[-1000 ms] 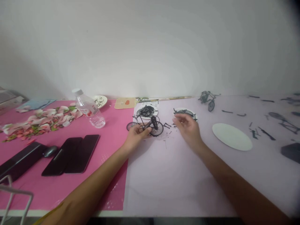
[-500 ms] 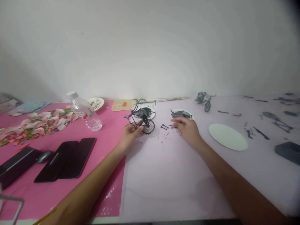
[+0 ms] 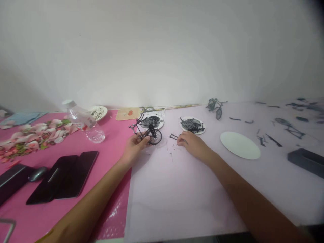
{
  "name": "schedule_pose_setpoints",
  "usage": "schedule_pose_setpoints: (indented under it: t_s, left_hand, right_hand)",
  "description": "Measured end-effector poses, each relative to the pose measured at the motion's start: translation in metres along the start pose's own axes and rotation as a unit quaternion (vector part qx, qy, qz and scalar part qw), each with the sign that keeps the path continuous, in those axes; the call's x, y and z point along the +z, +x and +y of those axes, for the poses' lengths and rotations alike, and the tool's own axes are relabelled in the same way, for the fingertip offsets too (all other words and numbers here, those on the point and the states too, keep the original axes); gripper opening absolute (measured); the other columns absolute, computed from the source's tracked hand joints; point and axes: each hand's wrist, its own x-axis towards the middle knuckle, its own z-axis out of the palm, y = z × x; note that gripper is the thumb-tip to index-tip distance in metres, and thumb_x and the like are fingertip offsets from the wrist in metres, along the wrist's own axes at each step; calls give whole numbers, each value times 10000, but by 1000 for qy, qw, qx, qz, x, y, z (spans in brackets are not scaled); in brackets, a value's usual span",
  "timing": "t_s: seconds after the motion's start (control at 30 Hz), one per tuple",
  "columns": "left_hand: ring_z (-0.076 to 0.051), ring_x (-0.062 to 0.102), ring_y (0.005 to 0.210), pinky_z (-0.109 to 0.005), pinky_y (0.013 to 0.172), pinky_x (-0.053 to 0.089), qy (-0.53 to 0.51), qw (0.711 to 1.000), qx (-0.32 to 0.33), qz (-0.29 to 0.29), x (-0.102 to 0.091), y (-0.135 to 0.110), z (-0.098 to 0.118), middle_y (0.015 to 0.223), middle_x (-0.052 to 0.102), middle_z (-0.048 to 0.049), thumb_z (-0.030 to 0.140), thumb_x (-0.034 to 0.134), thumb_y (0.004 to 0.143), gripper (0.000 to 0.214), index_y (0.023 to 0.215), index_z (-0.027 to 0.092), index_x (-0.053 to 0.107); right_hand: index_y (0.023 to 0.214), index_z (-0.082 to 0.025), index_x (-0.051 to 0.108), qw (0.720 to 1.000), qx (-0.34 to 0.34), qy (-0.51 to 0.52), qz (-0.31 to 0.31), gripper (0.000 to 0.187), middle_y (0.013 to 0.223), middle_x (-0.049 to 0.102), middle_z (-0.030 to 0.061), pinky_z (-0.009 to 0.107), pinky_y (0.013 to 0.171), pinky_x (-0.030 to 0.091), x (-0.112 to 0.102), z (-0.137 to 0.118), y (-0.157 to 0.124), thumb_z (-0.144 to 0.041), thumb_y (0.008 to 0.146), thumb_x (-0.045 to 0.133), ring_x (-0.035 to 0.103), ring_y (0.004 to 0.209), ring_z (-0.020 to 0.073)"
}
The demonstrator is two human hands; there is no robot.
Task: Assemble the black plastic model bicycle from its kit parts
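Note:
My left hand (image 3: 136,145) is closed around the lower part of a small black model bicycle (image 3: 155,135), its handlebar to the left and one spoked wheel to the right. On the pale tabletop, my right hand (image 3: 190,141) is down among small loose parts, fingers bent together. Whatever its fingertips touch is hidden or too small to make out. Beside them lies a small black frame-shaped part (image 3: 173,136), with tiny pins (image 3: 171,156) nearer to me. Behind the hands stand a white plate of black bicycle parts (image 3: 204,131) and a second such plate (image 3: 162,125).
Another model bicycle (image 3: 215,107) stands near the wall. An oval white plate (image 3: 240,145) and scattered black parts (image 3: 273,140) lie to the right. On the pink cover are a tilted water bottle (image 3: 86,125), phones (image 3: 76,175), a mouse (image 3: 37,173) and artificial petals (image 3: 32,136).
My right hand has moved down and left from beside the right-hand plate to the loose parts. My left hand keeps the bicycle. The view has shifted slightly to the right.

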Motion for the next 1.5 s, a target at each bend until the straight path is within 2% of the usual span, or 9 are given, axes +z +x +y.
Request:
schedule_pose_setpoints:
  t_s: [0.13, 0.23, 0.47, 0.77, 0.93, 1.03, 1.2, 1.37, 1.5]
  left_hand:
    - [-224, 748, 936, -408, 903, 635, 8, 1000, -2, 11, -1, 1, 0, 985, 771, -79, 460, 903, 731, 589, 1189, 139, 718]
    - [-231, 754, 930, -410, 892, 639, 12, 1000, 1, 18, -1, 0, 0, 963, 770, -77, 457, 904, 730, 602, 1201, 134, 713]
    - [-248, 759, 949, -409, 867, 646, 39, 998, 18, 36, 1, -3, 1, 991, 785, -104, 467, 891, 745, 600, 1204, 123, 714]
    - [-230, 765, 887, -359, 802, 648, 56, 994, 57, 69, 9, -8, 1, 1034, 794, -119, 464, 873, 763, 550, 1164, 122, 716]
    - [-248, 768, 883, -352, 732, 648, 80, 993, 37, 73, 11, -13, 4, 1041, 789, -137, 480, 858, 779, 577, 1198, 115, 701]
    - [-250, 767, 883, -350, 721, 647, 85, 993, 40, 76, 10, -13, 3, 1080, 781, -146, 486, 855, 780, 578, 1198, 118, 702]
    - [-242, 760, 911, -368, 795, 643, 71, 991, 66, 94, 10, -10, 0, 1112, 772, -149, 485, 853, 782, 568, 1187, 114, 709]
    - [-258, 756, 957, -373, 804, 634, 64, 989, 82, 103, 11, -11, 0, 1100, 774, -146, 474, 836, 808, 552, 1209, 119, 705]
    - [-265, 755, 969, -361, 787, 627, 62, 989, 79, 110, 13, -13, -1, 1083, 782, -147, 479, 830, 811, 563, 1227, 124, 698]
  right_hand:
    - [834, -217, 685, 999, 8, -52, -3, 159, 979, 691, 49, 307, 762, 398, 0, -4, -1, -165, 963, 608, 587, 1024, 223]
    - [829, -223, 697, 998, 22, -59, 2, 170, 984, 691, 45, 306, 759, 395, -7, -5, -2, -165, 966, 615, 585, 1038, 225]
    - [931, -224, 741, 991, 78, -91, 60, 193, 1053, 691, 59, 306, 705, 367, -23, 1, -3, -195, 1006, 565, 596, 1051, 232]
    - [940, -222, 722, 992, 47, -109, 42, 171, 1039, 697, 63, 297, 713, 391, -6, 4, -1, -207, 1027, 576, 601, 1067, 235]
    - [922, -207, 659, 985, 33, -162, 56, 182, 1029, 668, 80, 310, 666, 376, 5, 12, 2, -223, 1054, 534, 585, 1010, 241]
    - [921, -207, 612, 983, 32, -167, 66, 191, 1029, 650, 81, 308, 637, 359, 4, 14, 1, -163, 1053, 481, 579, 968, 233]
    - [922, -213, 580, 981, 39, -171, 89, 224, 1013, 630, 79, 307, 595, 316, -3, 14, -2, -52, 991, 441, 568, 944, 230]
    - [948, -214, 638, 984, 45, -155, 72, 210, 1032, 636, 86, 303, 640, 376, -3, 9, -1, -181, 1047, 456, 576, 982, 242]
    - [1031, -226, 699, 992, 22, -100, 72, 231, 1081, 651, 83, 324, 750, 454, 3, -10, -3, -362, 1061, 515, 592, 1051, 244]
